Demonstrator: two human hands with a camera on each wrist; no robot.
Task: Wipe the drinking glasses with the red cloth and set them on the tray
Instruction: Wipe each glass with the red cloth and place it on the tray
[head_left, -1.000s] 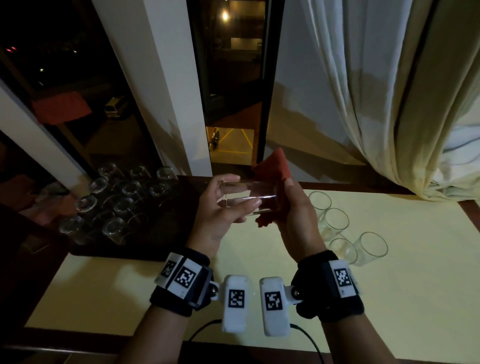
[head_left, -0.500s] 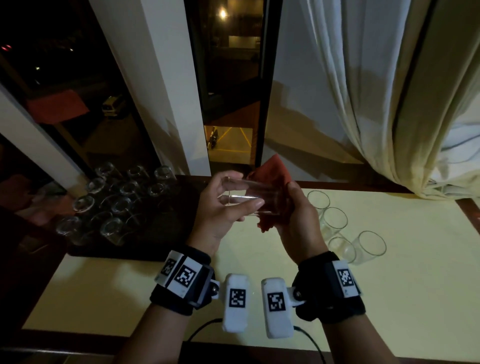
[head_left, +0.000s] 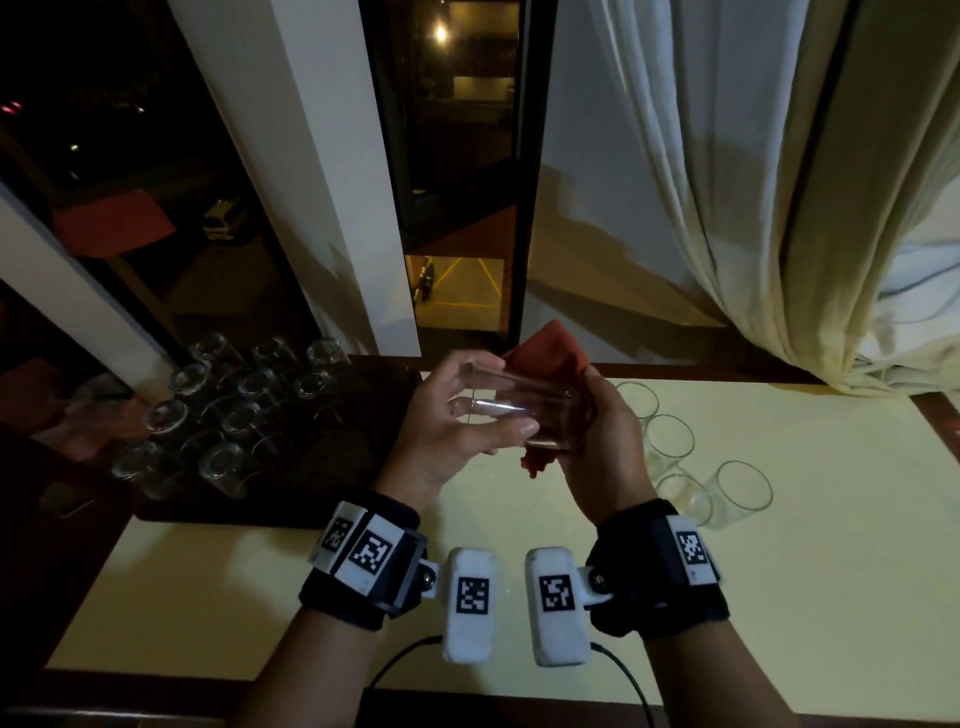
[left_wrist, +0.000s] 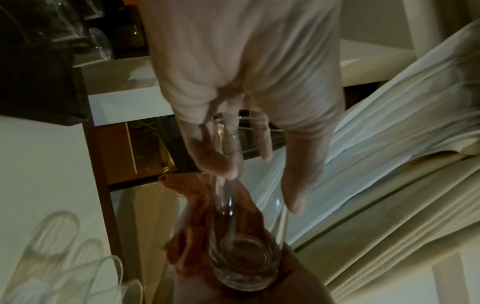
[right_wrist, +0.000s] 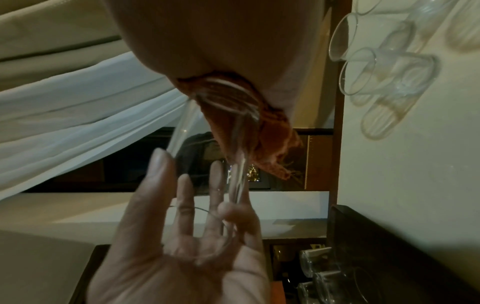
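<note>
A clear drinking glass (head_left: 519, 410) lies on its side in the air between my hands, above the yellow table. My left hand (head_left: 491, 402) grips its open end with thumb and fingers, and the fingers (left_wrist: 215, 160) curl over the rim. My right hand (head_left: 589, 421) holds the red cloth (head_left: 550, 351) wrapped round the glass's thick base (left_wrist: 242, 259). A cloth corner sticks up behind the glass and another hangs below (head_left: 532, 465). The dark tray (head_left: 332, 483) lies to the left and bears several glasses (head_left: 228, 410).
Several more glasses (head_left: 670, 436) stand on the yellow table (head_left: 779, 597) to the right of my right hand. A window and a pale curtain (head_left: 779, 208) rise behind the table. Cables run from the wrist units at the near edge.
Both hands stay on the glass at the same spot. The right hand has closed the cloth a little further over the glass's base.
</note>
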